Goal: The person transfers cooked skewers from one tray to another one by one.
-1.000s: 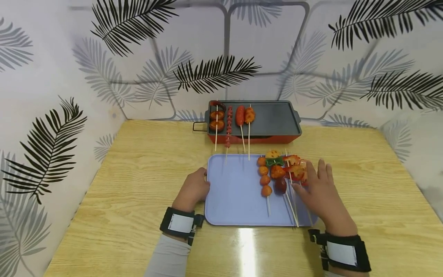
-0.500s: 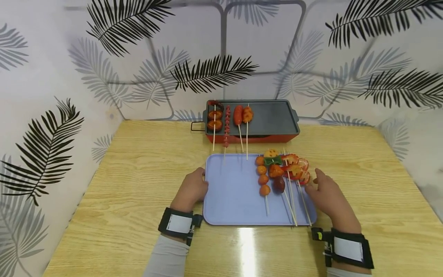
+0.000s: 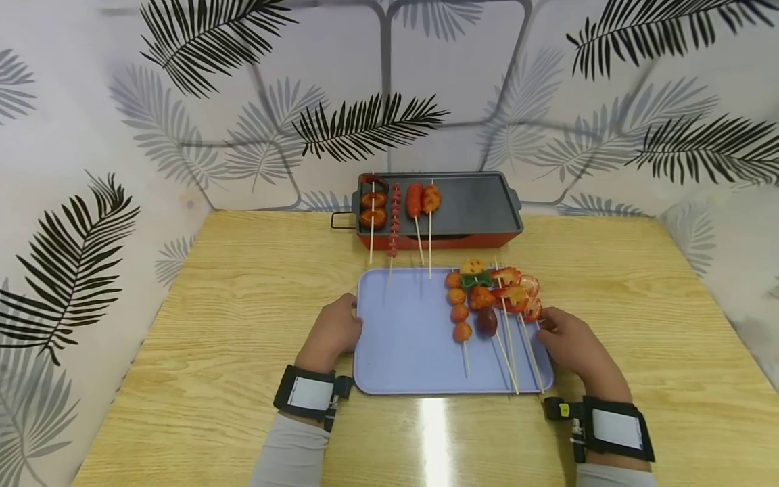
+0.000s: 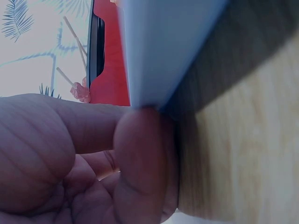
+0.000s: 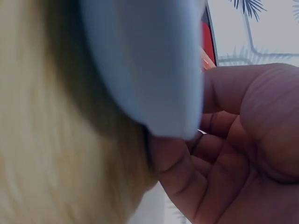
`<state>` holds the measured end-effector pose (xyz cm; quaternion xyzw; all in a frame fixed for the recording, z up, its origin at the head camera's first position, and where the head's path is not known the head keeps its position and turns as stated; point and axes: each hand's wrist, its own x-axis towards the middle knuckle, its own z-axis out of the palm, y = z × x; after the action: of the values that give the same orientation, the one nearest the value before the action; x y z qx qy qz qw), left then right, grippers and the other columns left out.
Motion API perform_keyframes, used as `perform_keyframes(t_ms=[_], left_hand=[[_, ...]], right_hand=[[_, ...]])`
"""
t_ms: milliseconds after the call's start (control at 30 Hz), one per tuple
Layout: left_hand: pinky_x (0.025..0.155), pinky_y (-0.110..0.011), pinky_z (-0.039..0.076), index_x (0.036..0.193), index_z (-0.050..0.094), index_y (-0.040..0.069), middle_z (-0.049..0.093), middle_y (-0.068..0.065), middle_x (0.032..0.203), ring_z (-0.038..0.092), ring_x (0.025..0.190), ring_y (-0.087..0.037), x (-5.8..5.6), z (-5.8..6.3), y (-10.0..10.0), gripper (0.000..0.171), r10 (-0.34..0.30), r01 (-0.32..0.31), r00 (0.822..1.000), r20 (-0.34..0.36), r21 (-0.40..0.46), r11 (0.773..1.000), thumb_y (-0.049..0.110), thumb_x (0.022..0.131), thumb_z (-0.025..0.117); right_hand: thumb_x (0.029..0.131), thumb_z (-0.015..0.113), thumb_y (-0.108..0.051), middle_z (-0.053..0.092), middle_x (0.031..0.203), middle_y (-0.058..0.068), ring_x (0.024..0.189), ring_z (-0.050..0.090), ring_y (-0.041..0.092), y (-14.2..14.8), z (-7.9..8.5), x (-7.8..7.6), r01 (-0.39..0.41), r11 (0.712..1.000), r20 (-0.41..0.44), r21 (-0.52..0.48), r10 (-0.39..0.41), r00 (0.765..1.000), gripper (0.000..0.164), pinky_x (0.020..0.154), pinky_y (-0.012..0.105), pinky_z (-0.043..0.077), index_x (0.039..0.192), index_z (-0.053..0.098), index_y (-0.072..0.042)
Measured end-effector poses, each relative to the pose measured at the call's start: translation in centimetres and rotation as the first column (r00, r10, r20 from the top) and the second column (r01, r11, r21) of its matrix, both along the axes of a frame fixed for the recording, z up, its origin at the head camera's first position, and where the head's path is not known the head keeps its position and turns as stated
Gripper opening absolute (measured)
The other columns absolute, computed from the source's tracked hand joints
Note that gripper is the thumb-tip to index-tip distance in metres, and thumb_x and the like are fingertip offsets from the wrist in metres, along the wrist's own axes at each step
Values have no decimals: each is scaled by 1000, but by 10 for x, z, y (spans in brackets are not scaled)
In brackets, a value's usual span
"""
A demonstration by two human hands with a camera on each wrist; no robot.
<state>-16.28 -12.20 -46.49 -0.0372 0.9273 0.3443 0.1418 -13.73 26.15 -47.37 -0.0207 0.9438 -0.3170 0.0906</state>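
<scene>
A pale blue-lavender tray [image 3: 398,352] lies on the table with several skewers at its right side: an orange ball skewer [image 3: 459,313], a mixed skewer with a dark red-brown ball [image 3: 486,321], and red-orange sliced pieces [image 3: 513,296] on sticks. My left hand [image 3: 331,331] grips the tray's left edge, with fingers curled under the rim [image 4: 163,56] in the left wrist view. At the opposite edge my right hand [image 3: 572,343] grips the tray, thumb by the skewers. The right wrist view shows fingers beneath the tray's side [image 5: 154,70].
Behind the tray stands a red toy grill with a grey top plate [image 3: 477,203] and a wire handle at left. On its left half lie a brown slice skewer [image 3: 373,218], a thin pink-red skewer [image 3: 395,220], a red sausage [image 3: 414,199] and an orange-brown piece [image 3: 431,198]. A patterned wall rises behind.
My right hand has drawn back from over the red-orange skewers, moved down to the tray's right edge and taken hold of it. The left hand stays at the left edge.
</scene>
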Motion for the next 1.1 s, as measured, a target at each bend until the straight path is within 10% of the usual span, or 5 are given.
perform_keyframes(t_ms=[833,1100], left_hand=[[50,-28,44,136,50,-3,61,-8,76,57,57,-18,-1,-6,-13,40,-29,26,999,31,115,993,12,99,54],[66,-33,49,128,56,-1,60,-10,96,59,76,-19,11,-3,-10,38,58,-7,966,-253,197,980,17,95,64]], right_hand=[[94,56,-2,57,99,19,85,55,27,2,1,0,85,981,160,-175,-57,986,36,65,34,47,125,50,14],[95,56,-3,55,100,17,85,54,27,6,1,-1,110,973,191,-205,-70,979,33,66,35,48,125,51,12]])
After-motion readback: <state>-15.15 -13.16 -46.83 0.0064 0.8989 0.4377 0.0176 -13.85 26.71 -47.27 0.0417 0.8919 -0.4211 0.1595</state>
